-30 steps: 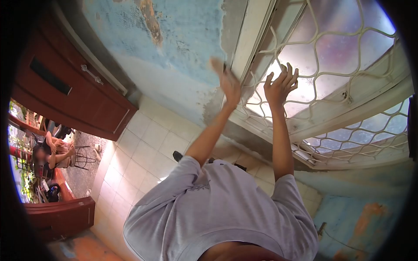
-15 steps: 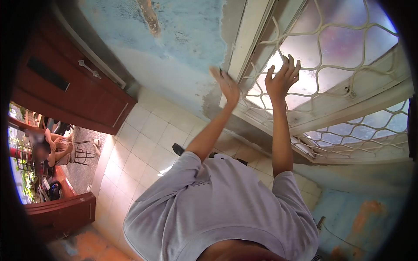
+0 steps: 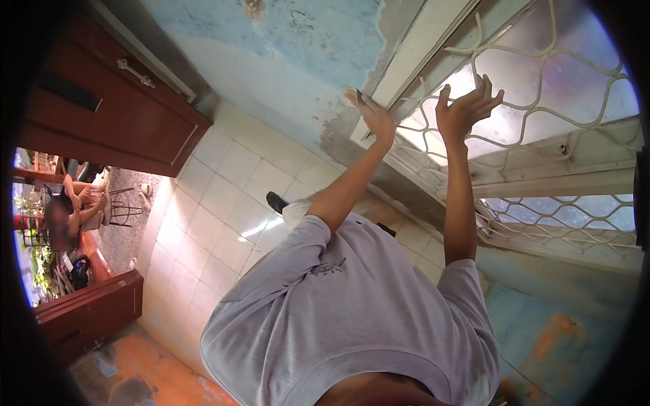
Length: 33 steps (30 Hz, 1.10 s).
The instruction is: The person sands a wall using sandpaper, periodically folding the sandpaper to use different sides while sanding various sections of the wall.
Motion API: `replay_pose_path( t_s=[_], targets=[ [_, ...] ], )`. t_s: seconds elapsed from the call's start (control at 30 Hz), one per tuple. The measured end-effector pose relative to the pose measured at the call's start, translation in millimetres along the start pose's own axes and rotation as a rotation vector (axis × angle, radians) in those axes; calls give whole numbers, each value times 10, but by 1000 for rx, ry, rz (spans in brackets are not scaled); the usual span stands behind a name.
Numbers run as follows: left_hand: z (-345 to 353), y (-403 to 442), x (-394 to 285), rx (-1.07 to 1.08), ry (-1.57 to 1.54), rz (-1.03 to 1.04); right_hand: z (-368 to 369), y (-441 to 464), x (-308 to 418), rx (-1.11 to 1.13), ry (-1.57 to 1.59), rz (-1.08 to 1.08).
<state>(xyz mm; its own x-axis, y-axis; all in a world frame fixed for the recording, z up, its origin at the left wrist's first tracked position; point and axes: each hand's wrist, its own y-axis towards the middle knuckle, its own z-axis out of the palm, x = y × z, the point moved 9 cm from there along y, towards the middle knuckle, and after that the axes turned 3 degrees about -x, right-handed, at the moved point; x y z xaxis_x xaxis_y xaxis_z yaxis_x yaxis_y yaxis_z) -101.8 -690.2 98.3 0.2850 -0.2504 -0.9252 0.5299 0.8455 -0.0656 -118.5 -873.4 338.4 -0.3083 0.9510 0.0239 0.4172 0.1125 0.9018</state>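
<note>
My left hand [image 3: 380,123] is at the edge where the blue wall [image 3: 318,34] meets the white window frame [image 3: 423,51]. A small dark flat piece [image 3: 359,97] shows between its thumb and fingers; its kind cannot be made out. My right hand [image 3: 460,116] is raised in front of the cream metal window grille [image 3: 535,108], fingers apart and slightly bent, holding nothing. Whether its fingertips touch the bars cannot be told. Frosted glass [image 3: 521,74] lies behind the grille.
A brown door [image 3: 115,101] stands at the left, with another door panel [image 3: 95,314] below it. Through the doorway a person [image 3: 74,210] sits outside near a metal stool [image 3: 124,206]. White tiles [image 3: 223,196] cover the floor. Wall paint is peeling near the frame.
The view has shifted, so wall, window and doors sit differently. Both hands keep to the frame and grille, the left still with the dark piece, the right still spread.
</note>
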Motion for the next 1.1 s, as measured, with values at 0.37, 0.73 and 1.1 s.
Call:
replay_pose_path(
  t_s=[0.37,0.73,1.1],
  targets=[
    [69,-180,-511,-3,-74,83,-24,10,17,50,34,7],
    [64,31,-585,-37,98,258,-3,-2,-4,-31,10,7],
    [-1255,333,456,551,-1,-773,-181,-228,98,14,233,24]
  ],
)
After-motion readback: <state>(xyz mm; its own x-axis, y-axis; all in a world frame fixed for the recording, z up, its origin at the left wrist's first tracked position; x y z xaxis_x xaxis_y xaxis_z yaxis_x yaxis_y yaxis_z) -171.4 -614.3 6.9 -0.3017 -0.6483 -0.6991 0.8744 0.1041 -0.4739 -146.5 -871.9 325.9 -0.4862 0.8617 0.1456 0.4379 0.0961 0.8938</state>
